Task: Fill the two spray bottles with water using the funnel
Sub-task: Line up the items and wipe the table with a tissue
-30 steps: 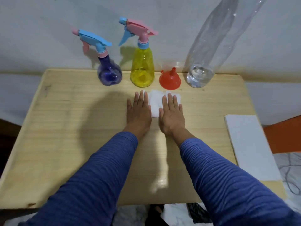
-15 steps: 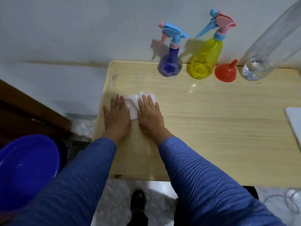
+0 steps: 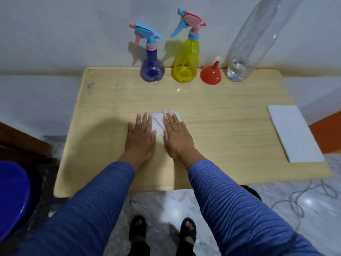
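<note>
My left hand (image 3: 140, 136) and right hand (image 3: 176, 136) lie flat, palms down, fingers straight, on the wooden table (image 3: 221, 115), both resting on a white tissue (image 3: 158, 120) between them; neither grips anything. Along the table's far edge, by the wall, stand in a row from left to right: purple spray bottle (image 3: 152, 70), yellow spray bottle (image 3: 186, 66), red funnel (image 3: 211, 75) set spout up, and a clear bottle (image 3: 245, 56) holding water. A white board (image 3: 293, 134) lies at the table's right edge.

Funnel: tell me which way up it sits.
Upside down: the orange funnel rests on its wide mouth on the table, spout pointing up.
</note>
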Demonstrator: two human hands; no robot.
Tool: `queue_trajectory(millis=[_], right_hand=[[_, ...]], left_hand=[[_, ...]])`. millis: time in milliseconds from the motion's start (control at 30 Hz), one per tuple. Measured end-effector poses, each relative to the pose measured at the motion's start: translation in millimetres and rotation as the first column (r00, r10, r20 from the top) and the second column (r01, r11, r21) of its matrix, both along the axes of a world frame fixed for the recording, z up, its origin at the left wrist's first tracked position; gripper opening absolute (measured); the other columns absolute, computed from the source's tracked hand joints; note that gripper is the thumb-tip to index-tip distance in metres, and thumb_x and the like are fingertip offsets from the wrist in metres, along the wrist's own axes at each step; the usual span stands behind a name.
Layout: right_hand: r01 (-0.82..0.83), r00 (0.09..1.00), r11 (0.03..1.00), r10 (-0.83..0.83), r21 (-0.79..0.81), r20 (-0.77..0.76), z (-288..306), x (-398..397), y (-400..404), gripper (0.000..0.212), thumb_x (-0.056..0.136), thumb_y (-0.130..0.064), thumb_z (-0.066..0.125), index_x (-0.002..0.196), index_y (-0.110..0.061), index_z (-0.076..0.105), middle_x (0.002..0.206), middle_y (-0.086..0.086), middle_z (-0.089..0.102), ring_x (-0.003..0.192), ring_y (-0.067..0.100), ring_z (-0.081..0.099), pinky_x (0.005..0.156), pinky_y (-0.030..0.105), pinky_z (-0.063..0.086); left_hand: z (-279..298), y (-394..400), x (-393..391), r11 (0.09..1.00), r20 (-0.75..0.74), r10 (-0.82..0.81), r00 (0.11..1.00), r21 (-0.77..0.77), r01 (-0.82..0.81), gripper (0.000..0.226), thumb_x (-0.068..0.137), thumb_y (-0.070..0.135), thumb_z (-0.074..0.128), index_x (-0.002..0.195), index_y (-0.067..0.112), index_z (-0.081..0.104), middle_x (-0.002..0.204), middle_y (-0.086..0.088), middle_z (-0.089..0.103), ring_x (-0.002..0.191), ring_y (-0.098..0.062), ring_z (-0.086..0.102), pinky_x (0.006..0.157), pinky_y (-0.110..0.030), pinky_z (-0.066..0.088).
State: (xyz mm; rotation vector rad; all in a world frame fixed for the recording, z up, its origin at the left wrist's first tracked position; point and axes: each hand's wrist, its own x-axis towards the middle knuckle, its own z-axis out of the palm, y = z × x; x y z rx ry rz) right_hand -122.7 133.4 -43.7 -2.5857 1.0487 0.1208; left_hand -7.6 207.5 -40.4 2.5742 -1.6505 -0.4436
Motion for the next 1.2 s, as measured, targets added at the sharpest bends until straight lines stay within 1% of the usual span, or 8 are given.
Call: queue_trajectory(millis=[100,233,367,533,633,733,967,1200], right_hand=[[0.078,0.997,0.997,-0.078,-0.001,-0.011,1.6,-62.2,-28.5,0.053,0.102,-0.025,0.019,0.15,-0.011,0.002,0.16,0.002,-0.006,0.147,0.017,-0.008,0.119,0.035,-0.001],[0.182,0.982,0.983,-0.183,-0.016,-0.05,6.4,-145.9,-63.8,0.053,0.102,-0.024,0.018,0.15,-0.011,0.002,0.159,0.005,-0.006,0.147,0.02,-0.008,0.118,0.036,-0.001],[0.278,0.955,0.96,-0.279,-0.024,-0.098,8.9,-214.6,-82.3,0.053,0.102,-0.025,0.017,0.15,-0.01,0.0,0.159,0.005,-0.008,0.147,0.02,-0.009,0.118,0.036,-0.002],[0.365,0.926,0.931,-0.364,-0.005,-0.099,5.9,-246.3,-76.8,0.053,0.102,-0.025,0.016,0.15,-0.01,-0.001,0.159,0.005,-0.009,0.147,0.019,-0.011,0.118,0.036,-0.004],[0.411,0.908,0.912,-0.408,0.017,-0.093,4.4,-239.2,-65.9,0.053,0.102,-0.026,0.014,0.15,-0.01,-0.003,0.159,0.006,-0.011,0.146,0.019,-0.013,0.118,0.035,-0.006],[0.394,0.916,0.919,-0.39,0.029,-0.093,5.3,-222.3,-51.1,0.053,0.102,-0.026,0.013,0.149,-0.009,-0.003,0.158,0.007,-0.012,0.146,0.02,-0.014,0.118,0.035,-0.007],[0.217,0.976,0.974,-0.215,0.067,-0.038,8.9,-123.5,11.9,0.053,0.102,-0.025,0.016,0.149,-0.009,-0.002,0.158,0.005,-0.013,0.146,0.021,-0.012,0.118,0.036,-0.005],[0.018,0.999,0.996,-0.022,0.086,0.047,3.7,-4.2,108.7,0.053,0.102,-0.023,0.022,0.15,-0.01,0.005,0.159,0.005,-0.006,0.147,0.022,-0.008,0.118,0.038,-0.004]], left_hand=[[-2.5,-35.7,-57.9,0.997,-0.002,-0.069,0.998,-0.017,0.069,0.055,0.1,0.03,0.018,0.149,0.009,0.0,0.159,-0.006,-0.002,0.146,-0.024,-0.005,0.115,-0.048,0.004],[-6.2,-76.7,-139.3,0.982,-0.038,-0.168,0.985,-0.093,0.164,0.066,0.09,0.04,0.0,0.149,0.009,0.007,0.158,-0.01,0.006,0.146,-0.027,0.001,0.115,-0.049,0.002],[-6.9,-109.4,-208.3,0.971,-0.037,-0.237,0.971,-0.042,0.236,0.056,0.101,0.033,0.015,0.149,0.011,-0.005,0.158,-0.004,-0.008,0.145,-0.022,-0.011,0.115,-0.045,-0.006],[-3.9,-118.3,-244.6,0.955,-0.001,-0.296,0.955,0.018,0.296,0.055,0.102,0.033,0.015,0.148,0.012,-0.007,0.158,-0.002,-0.01,0.145,-0.02,-0.013,0.115,-0.045,-0.007],[-2.0,-110.1,-239.4,0.956,0.018,-0.29,0.957,0.037,0.289,0.055,0.101,0.032,0.014,0.148,0.012,-0.007,0.158,-0.002,-0.01,0.145,-0.019,-0.012,0.115,-0.044,-0.008],[-1.7,-93.1,-222.3,0.967,0.025,-0.252,0.967,0.04,0.251,0.055,0.101,0.032,0.013,0.148,0.011,-0.007,0.158,-0.003,-0.01,0.145,-0.019,-0.012,0.115,-0.044,-0.009],[-2.6,-16.6,-129.4,0.994,0.052,-0.109,0.993,0.017,0.108,0.056,0.101,0.032,0.018,0.149,0.01,-0.003,0.159,-0.005,-0.005,0.146,-0.022,-0.007,0.115,-0.046,-0.004],[-2.4,99.2,-13.9,0.986,0.182,0.075,0.98,0.131,-0.1,0.056,0.101,0.032,0.017,0.149,0.009,-0.003,0.159,-0.005,-0.002,0.146,-0.023,-0.002,0.115,-0.049,0.006]])
